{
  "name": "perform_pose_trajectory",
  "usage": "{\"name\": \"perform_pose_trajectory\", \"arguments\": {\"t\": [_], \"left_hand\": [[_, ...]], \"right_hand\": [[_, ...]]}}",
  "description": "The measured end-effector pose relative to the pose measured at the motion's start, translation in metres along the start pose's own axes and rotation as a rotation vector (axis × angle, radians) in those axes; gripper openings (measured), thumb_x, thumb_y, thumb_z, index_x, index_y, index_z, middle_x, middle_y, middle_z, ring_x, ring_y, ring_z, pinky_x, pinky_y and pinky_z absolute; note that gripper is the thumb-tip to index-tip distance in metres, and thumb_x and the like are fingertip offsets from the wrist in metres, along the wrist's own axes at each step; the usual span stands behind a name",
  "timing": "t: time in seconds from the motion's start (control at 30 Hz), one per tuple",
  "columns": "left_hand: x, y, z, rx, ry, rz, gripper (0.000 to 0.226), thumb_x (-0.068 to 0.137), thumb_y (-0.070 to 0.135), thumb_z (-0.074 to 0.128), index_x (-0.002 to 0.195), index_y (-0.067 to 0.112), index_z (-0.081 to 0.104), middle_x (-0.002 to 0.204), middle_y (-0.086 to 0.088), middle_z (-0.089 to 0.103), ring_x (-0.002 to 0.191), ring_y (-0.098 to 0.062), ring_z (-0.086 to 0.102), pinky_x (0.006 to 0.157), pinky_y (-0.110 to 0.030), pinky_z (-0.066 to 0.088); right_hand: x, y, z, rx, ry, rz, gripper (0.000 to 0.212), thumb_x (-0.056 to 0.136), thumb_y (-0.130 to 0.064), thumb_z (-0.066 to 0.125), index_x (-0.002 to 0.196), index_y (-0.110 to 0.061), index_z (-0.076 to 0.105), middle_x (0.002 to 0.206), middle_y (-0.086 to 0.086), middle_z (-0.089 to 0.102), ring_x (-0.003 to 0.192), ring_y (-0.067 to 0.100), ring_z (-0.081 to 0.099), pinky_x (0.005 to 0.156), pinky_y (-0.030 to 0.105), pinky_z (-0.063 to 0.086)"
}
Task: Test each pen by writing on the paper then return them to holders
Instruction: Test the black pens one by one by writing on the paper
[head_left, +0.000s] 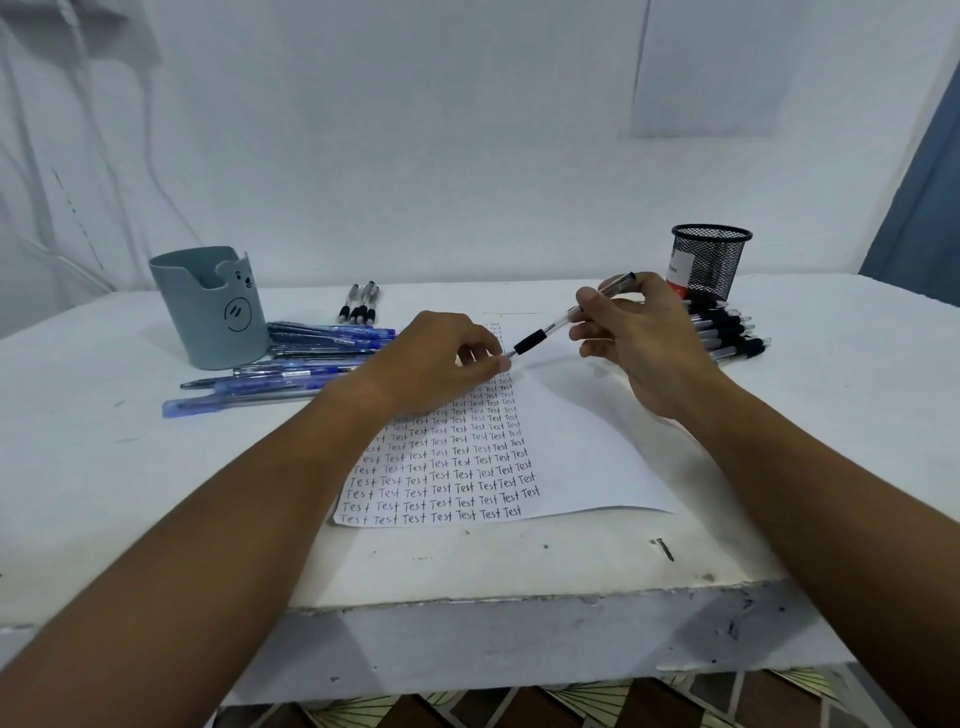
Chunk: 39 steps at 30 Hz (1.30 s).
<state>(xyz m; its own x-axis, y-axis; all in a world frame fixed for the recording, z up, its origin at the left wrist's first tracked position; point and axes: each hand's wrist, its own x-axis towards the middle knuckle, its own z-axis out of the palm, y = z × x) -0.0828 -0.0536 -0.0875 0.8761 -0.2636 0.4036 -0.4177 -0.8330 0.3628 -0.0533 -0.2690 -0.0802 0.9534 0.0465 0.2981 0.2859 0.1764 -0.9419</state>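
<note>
Holding the pen (563, 317) up over the paper (571, 447), the right hand (639, 338) pinches its back half; the pen slants down-left, tip at the left hand (441, 353), whose fingers (480, 358) pinch at that tip; the right hand is nearer the mesh holder (710, 260).

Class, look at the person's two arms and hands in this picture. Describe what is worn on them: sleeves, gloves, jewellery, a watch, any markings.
Both forearms are bare as far as the picture shows: no sleeves reach into view. The left hand and the right hand wear no gloves. No watch, bracelet or ring can be seen on either wrist or on the fingers that show. No markings or tattoos are visible.
</note>
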Motion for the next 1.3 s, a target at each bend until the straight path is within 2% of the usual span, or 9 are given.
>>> {"name": "perform_pose_trajectory", "arguments": {"t": [0.47, 0.53, 0.6, 0.67, 0.77, 0.87, 1.0, 1.2, 1.3], "left_hand": [[0.004, -0.001, 0.005, -0.012, 0.05, 0.077, 0.015, 0.093, 0.033, 0.061, 0.095, 0.022, 0.072, 0.082, 0.015, 0.061, 0.074, 0.012, 0.053, 0.062, -0.005, 0.037], [0.005, -0.001, 0.006, -0.022, 0.072, 0.065, 0.015, 0.093, 0.033, 0.061, 0.093, 0.022, 0.072, 0.08, 0.016, 0.061, 0.073, 0.013, 0.053, 0.062, -0.004, 0.036], [0.006, -0.002, 0.005, -0.031, 0.111, 0.035, 0.016, 0.093, 0.032, 0.061, 0.093, 0.021, 0.072, 0.08, 0.016, 0.062, 0.072, 0.009, 0.054, 0.062, -0.005, 0.037], [0.007, -0.005, 0.001, -0.018, 0.171, 0.005, 0.016, 0.093, 0.03, 0.062, 0.093, 0.018, 0.073, 0.079, 0.011, 0.064, 0.073, 0.001, 0.058, 0.066, -0.012, 0.043], [0.008, -0.016, -0.008, 0.042, 0.274, -0.11, 0.019, 0.094, 0.026, 0.061, 0.094, 0.011, 0.073, 0.078, 0.001, 0.067, 0.07, -0.018, 0.063, 0.067, -0.031, 0.05], [0.006, -0.034, -0.018, 0.01, 0.398, -0.291, 0.018, 0.093, 0.022, 0.062, 0.094, 0.007, 0.072, 0.078, -0.007, 0.069, 0.063, -0.025, 0.066, 0.064, -0.039, 0.057], [0.005, -0.054, -0.03, 0.157, 0.486, -0.466, 0.025, 0.093, 0.028, 0.06, 0.089, 0.006, 0.071, 0.081, -0.01, 0.069, 0.071, -0.023, 0.06, 0.067, -0.032, 0.048], [0.008, -0.078, -0.041, 0.3, 0.434, -0.612, 0.026, 0.093, 0.019, 0.055, 0.094, -0.003, 0.068, 0.09, -0.021, 0.067, 0.084, -0.033, 0.06, 0.074, -0.037, 0.048], [0.014, -0.086, -0.04, 0.355, 0.392, -0.638, 0.023, 0.092, 0.017, 0.055, 0.089, -0.003, 0.067, 0.086, -0.021, 0.066, 0.076, -0.031, 0.056, 0.066, -0.034, 0.045]], "right_hand": [[-0.003, -0.002, 0.0, -0.045, -0.021, 0.001, 0.023, 0.089, -0.011, 0.07, 0.091, -0.01, 0.047, 0.078, 0.011, 0.07, 0.057, 0.017, 0.056, 0.053, 0.03, 0.046], [-0.002, -0.002, -0.001, -0.074, -0.017, -0.016, 0.024, 0.088, -0.017, 0.072, 0.092, -0.01, 0.049, 0.078, 0.009, 0.071, 0.059, 0.017, 0.057, 0.054, 0.031, 0.047], [-0.001, -0.004, -0.004, -0.23, 0.022, -0.062, 0.031, 0.086, -0.034, 0.074, 0.094, -0.012, 0.054, 0.078, 0.004, 0.073, 0.063, 0.015, 0.06, 0.057, 0.03, 0.046], [0.003, -0.006, -0.012, -0.521, 0.103, -0.145, 0.033, 0.088, -0.045, 0.068, 0.1, -0.016, 0.056, 0.081, -0.003, 0.071, 0.07, 0.009, 0.062, 0.062, 0.023, 0.045], [0.008, -0.008, -0.03, -1.024, 0.181, -0.309, 0.019, 0.092, -0.017, 0.058, 0.11, -0.016, 0.061, 0.093, 0.001, 0.067, 0.093, 0.02, 0.059, 0.076, 0.028, 0.042], [0.009, -0.005, -0.038, -1.427, 0.121, -0.196, 0.033, 0.086, -0.006, 0.054, 0.115, -0.016, 0.067, 0.117, 0.012, 0.062, 0.117, 0.038, 0.043, 0.093, 0.042, 0.039], [0.005, -0.006, -0.034, -1.479, 0.092, -0.163, 0.032, 0.091, -0.008, 0.051, 0.116, -0.017, 0.068, 0.116, 0.016, 0.062, 0.117, 0.038, 0.043, 0.099, 0.044, 0.039], [0.003, -0.009, -0.037, -1.494, 0.065, -0.114, 0.031, 0.085, -0.002, 0.057, 0.112, -0.011, 0.069, 0.116, 0.019, 0.061, 0.113, 0.038, 0.049, 0.094, 0.046, 0.047], [0.003, -0.007, -0.038, -1.457, 0.051, -0.149, 0.03, 0.082, 0.003, 0.057, 0.106, -0.01, 0.07, 0.112, 0.018, 0.064, 0.108, 0.038, 0.054, 0.09, 0.045, 0.05]]}}
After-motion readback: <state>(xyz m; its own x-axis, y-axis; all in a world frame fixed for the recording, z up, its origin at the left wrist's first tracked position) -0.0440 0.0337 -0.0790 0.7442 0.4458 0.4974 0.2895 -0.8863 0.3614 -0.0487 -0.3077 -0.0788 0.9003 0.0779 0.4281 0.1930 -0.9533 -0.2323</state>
